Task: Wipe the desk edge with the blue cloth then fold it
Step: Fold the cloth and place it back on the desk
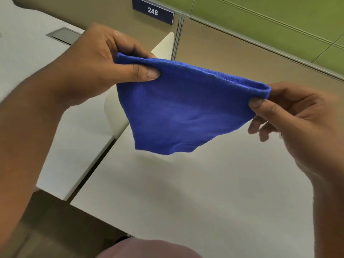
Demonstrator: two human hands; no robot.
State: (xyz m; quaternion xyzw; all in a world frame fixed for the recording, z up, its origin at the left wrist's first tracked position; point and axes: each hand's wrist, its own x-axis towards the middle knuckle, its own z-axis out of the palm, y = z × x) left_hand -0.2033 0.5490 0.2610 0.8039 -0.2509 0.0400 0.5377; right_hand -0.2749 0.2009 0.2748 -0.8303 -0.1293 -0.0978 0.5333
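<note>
The blue cloth (178,108) hangs in the air above the pale tabletop (186,192), not touching it, stretched between two bare hands. It looks doubled over along its top edge, and its lower edge sags in a loose curve toward the tabletop.

The left hand (96,67) holds the cloth's upper left corner. Its grip is closed tight: the thumb presses flat on the near face of the cloth while the fingers curl round behind it. The right hand (301,120) holds the cloth's upper right corner. Its grip is narrow, a pinch between the thumb on the near side and a finger behind the fold; the remaining fingers hang slack just below that corner, clear of the cloth.

Left of the cloth, a dark seam splits the tabletop from a second pale surface, where a grey metal hatch (63,35) sits flush behind the left hand. Behind the cloth stands a beige divider panel (242,58), with a dark sign (153,11) reading 248 above it and green panels (279,13) beyond.
</note>
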